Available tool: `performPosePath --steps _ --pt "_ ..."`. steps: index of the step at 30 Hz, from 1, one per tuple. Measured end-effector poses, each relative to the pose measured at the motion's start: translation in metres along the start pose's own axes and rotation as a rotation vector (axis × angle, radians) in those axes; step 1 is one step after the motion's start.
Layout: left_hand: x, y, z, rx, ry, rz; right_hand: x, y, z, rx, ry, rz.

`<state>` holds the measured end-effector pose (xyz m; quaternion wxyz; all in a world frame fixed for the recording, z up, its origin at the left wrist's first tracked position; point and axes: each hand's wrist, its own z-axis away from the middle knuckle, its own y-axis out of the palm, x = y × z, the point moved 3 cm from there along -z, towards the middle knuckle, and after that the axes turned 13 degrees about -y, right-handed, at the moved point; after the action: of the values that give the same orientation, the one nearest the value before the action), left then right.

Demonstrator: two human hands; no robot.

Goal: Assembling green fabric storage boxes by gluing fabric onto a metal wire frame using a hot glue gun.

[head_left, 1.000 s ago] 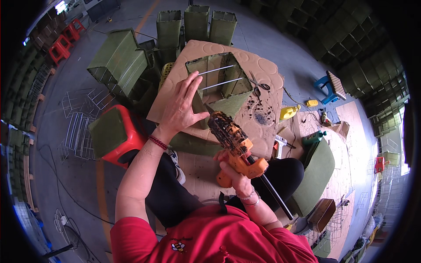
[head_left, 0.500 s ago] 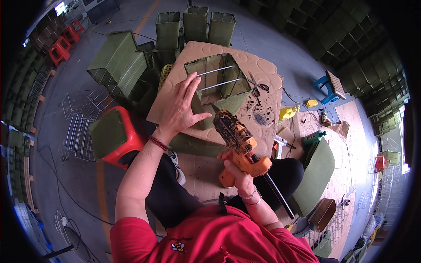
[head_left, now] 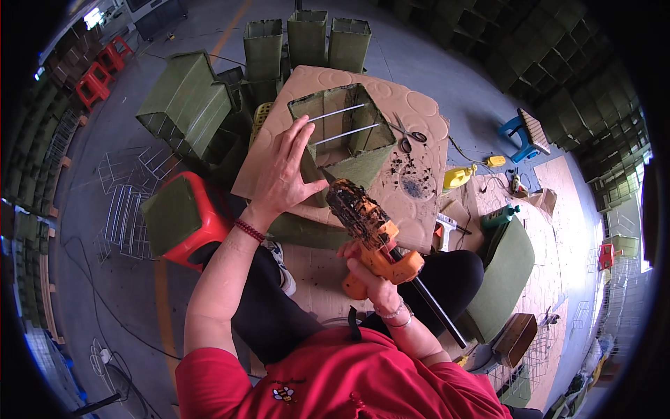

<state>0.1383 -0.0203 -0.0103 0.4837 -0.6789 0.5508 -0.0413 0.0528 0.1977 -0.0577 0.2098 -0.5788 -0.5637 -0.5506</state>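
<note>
A green felt box [head_left: 357, 167], open at the top, rests on the cardboard-covered work surface [head_left: 412, 223]. Two thin metal bars [head_left: 347, 134] cross its opening, and dark smears mark its rim. My left hand [head_left: 283, 167] lies against the box's left side, fingers stretched out and thumb apart. In my right hand [head_left: 370, 279] is an orange glue gun [head_left: 394, 265], its front caked with black residue. A long dark rod sticks out of its rear. The gun's front end is just below the box's near side; whether they touch I cannot tell.
Black scissors [head_left: 412, 136] and dark crumbs lie right of the box. A red stool [head_left: 209, 227] with a green pad stands at left, beside wire frames [head_left: 129, 220]. More green boxes [head_left: 307, 38] stand behind. A yellow bottle [head_left: 458, 177] and blue stool [head_left: 518, 138] are at right.
The glue gun in my right hand has shifted slightly left and down. My left hand stays against the box, with only a slight shift left.
</note>
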Motion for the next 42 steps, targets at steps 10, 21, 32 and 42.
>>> performPosePath --steps 10,21,32,42 --pt "0.000 0.001 0.001 -0.029 -0.010 0.000 0.001 -0.007 -0.002 -0.040 -0.015 -0.038" --pt "-0.002 0.004 0.001 -0.035 -0.015 0.019 0.004 -0.010 -0.002 -0.029 -0.027 -0.021" --pt "-0.001 0.004 0.002 -0.031 -0.029 0.036 0.006 -0.011 -0.003 -0.074 -0.019 -0.028" --pt "-0.002 0.004 0.002 -0.030 -0.038 0.040 0.010 -0.020 -0.007 -0.122 -0.051 0.012"
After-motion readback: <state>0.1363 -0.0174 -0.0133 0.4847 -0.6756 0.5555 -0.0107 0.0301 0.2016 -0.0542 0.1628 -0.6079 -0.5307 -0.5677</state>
